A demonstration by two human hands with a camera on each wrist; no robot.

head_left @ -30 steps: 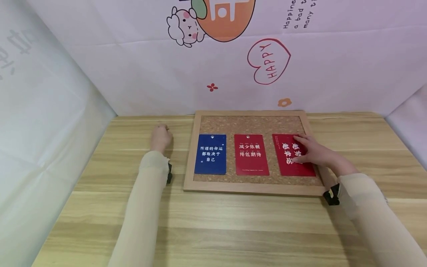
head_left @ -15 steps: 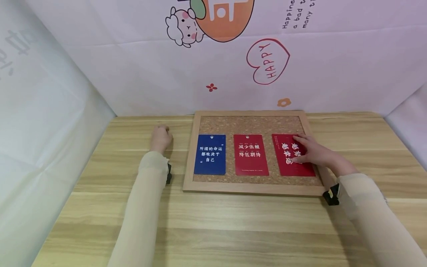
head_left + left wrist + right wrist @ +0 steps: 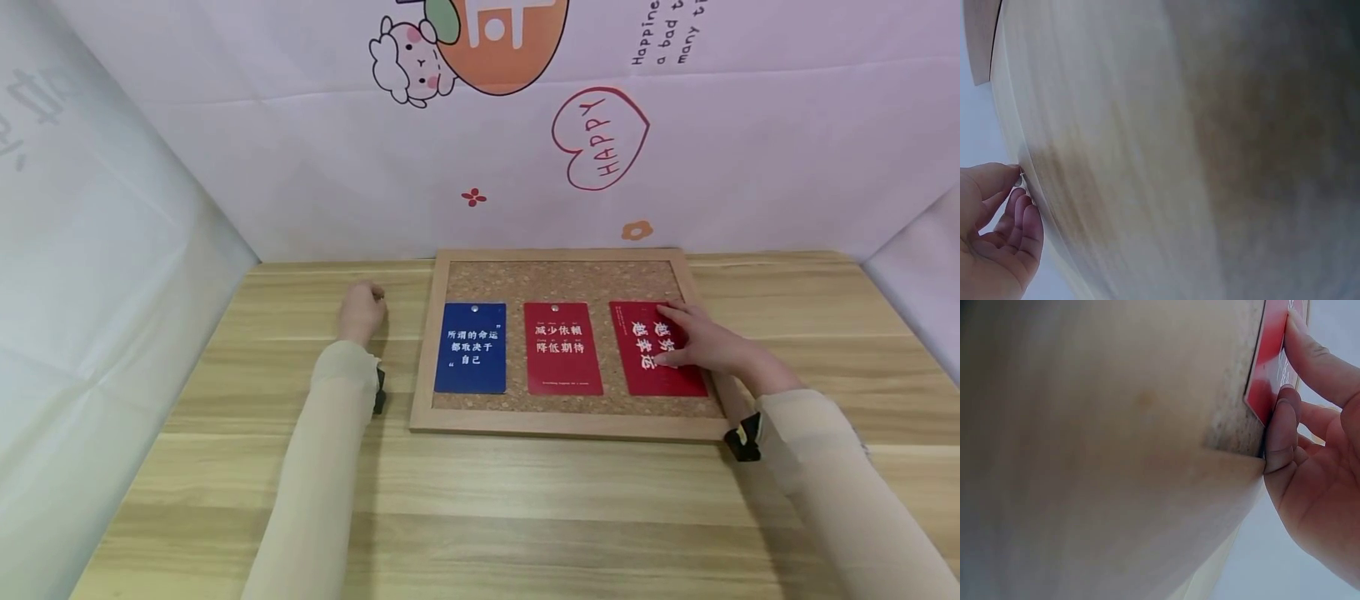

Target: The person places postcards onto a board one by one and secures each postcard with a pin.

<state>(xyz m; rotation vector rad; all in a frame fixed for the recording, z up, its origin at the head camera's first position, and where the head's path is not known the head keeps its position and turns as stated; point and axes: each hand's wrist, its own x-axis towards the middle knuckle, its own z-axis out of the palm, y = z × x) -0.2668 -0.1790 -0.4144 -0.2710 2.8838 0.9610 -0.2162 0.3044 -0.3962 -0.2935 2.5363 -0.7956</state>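
Observation:
In the head view, my left hand [image 3: 362, 312] is at the table's far left, beside the cork board [image 3: 566, 279]. Its thumb and fingertips pinch a small pale pin [image 3: 1019, 180], mostly hidden, seen in the left wrist view. My right hand [image 3: 708, 340] lies over the rightmost red card [image 3: 637, 375] on the board, fingers spread. Its thumb and fingertips press the card's face, and the lower fingers sit near the frame in the right wrist view. That card's white writing runs sideways and no pin shows on it.
A blue card [image 3: 471, 375] and another red card [image 3: 566, 371] hang side by side on the cork, each with a silver pin at its top. The board's wooden frame [image 3: 562, 423] lies on the wooden table [image 3: 525, 517]. A printed white cloth [image 3: 330, 167] rises behind.
The head view has shifted very slightly, so the scene slides a little left. Both hands keep their places, and the right one stays on the red card.

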